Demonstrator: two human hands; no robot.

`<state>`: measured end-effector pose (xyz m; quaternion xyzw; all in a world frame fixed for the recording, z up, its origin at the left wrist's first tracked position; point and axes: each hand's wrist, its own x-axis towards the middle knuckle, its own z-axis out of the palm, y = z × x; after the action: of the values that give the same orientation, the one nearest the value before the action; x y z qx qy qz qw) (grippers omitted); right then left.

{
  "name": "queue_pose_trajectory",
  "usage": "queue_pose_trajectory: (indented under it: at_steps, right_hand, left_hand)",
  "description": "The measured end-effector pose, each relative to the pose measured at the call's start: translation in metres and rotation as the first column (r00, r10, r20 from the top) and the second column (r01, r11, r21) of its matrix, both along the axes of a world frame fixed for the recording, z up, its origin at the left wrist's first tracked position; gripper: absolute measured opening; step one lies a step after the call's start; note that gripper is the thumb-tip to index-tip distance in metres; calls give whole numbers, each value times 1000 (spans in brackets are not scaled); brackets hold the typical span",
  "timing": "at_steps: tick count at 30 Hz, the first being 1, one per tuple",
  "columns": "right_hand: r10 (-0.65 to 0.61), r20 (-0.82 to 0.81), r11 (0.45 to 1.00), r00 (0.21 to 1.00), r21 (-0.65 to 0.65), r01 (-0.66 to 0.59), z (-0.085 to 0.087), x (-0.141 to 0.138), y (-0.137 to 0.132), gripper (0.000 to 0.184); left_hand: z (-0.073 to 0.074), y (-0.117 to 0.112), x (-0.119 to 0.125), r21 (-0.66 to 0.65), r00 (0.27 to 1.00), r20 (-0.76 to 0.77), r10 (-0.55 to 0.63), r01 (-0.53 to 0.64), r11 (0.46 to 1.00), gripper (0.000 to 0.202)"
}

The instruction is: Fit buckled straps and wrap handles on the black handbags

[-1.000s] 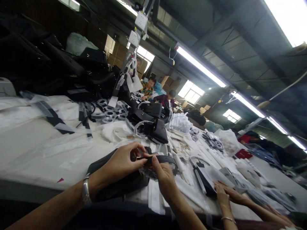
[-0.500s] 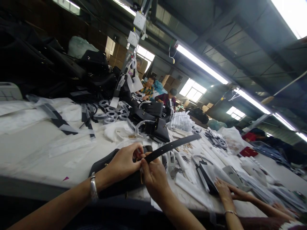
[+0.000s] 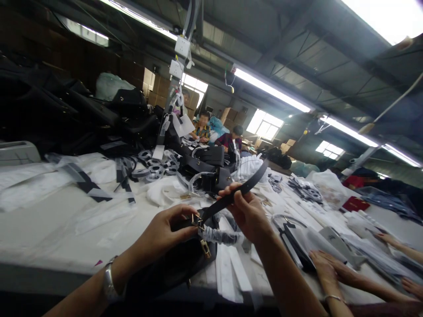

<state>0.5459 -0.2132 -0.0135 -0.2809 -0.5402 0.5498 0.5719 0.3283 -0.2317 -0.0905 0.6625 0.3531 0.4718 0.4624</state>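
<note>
A black handbag (image 3: pixel 175 264) lies at the table's front edge, partly hidden behind my arms. My left hand (image 3: pixel 167 231) pinches the gold buckle (image 3: pixel 197 221) at the bag's upper side. A black strap (image 3: pixel 254 178) with small holes runs from this buckle up to the right. Farther along the strap, my right hand (image 3: pixel 249 213) is closed on it between thumb and fingers, its free end curving upward beyond. Just below the buckle sits the bag's handle (image 3: pixel 221 236), wrapped in clear plastic. A gold clasp (image 3: pixel 205 249) hangs under that.
More black handbags (image 3: pixel 211 160) with wrapped handles stand beyond my hands. White paper strips (image 3: pixel 231 273) lie to the right of my bag. A co-worker's hands (image 3: pixel 327 266) rest on another bag (image 3: pixel 294 242) at the right. Black bags (image 3: pixel 66 101) are piled at the left.
My right hand has slid up and right along the strap, away from my left hand. The buckle, wrapped handle and clasp now show. The camera view has shifted slightly.
</note>
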Motion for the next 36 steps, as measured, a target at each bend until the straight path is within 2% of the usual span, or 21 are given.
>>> queue_pose_trajectory:
  at_steps: [3, 5, 8, 11, 13, 15, 17, 19, 21, 25, 28, 30, 33, 36]
  right_hand:
    - [-15, -118, 988, 993, 151, 33, 27, 15, 13, 29]
    - [-70, -131, 970, 989, 220, 98, 42, 21, 18, 31]
    - [-176, -43, 929, 983, 324, 180, 56, 21, 14, 38]
    - [-263, 103, 875, 959, 445, 192, 59, 17, 3, 45]
    - [-269, 286, 876, 920, 469, 110, 58, 16, -5, 54]
    - [-227, 511, 903, 829, 430, -18, 57, 16, -11, 61]
    - [-181, 698, 920, 693, 368, -130, 54, 17, -12, 51]
    - [-205, 801, 923, 563, 349, -160, 48, 17, -10, 37]
    - [-268, 831, 924, 487, 364, -112, 41, 15, -6, 31]
    - [-379, 789, 915, 483, 397, 70, 25, 10, 3, 32]
    - [-415, 786, 906, 458, 404, 129, 14, 3, 6, 31]
    - [-402, 816, 913, 415, 394, 109, 5, -5, 8, 33]
    - [-358, 867, 923, 345, 384, -6, -7, -18, 8, 36]
    - [-387, 879, 888, 278, 436, -142, -8, -28, 6, 27]
  left_hand:
    - [-2, 3, -2, -36, 999, -10, 52, -52, 998, 38]
    - [-1, 4, -3, -48, 998, 14, 58, -58, 997, 37]
    - [-1, 5, -3, -39, 996, 49, 75, -74, 997, 36]
    - [-2, 6, -1, -36, 995, 47, 84, -83, 996, 35]
    - [-5, 6, 0, -44, 996, 47, 74, -72, 996, 36]
    - [-7, 7, 1, -55, 996, 52, 77, -74, 996, 38]
    - [-9, 7, 0, -69, 993, 61, 104, -99, 993, 40]
    - [-9, 7, 0, -78, 990, 73, 124, -119, 990, 40]
    - [-8, 6, 1, -69, 990, 77, 118, -113, 991, 38]
    - [-8, 4, 3, -50, 993, 46, 108, -106, 993, 37]
    - [-8, 4, 5, -52, 990, 36, 136, -134, 990, 38]
    - [-8, 3, 6, -41, 988, 39, 146, -145, 989, 36]
    - [-9, 2, 7, 34, 990, 17, 140, -140, 990, 34]
    - [-11, 1, 4, 119, 980, -29, 199, -194, 974, 36]
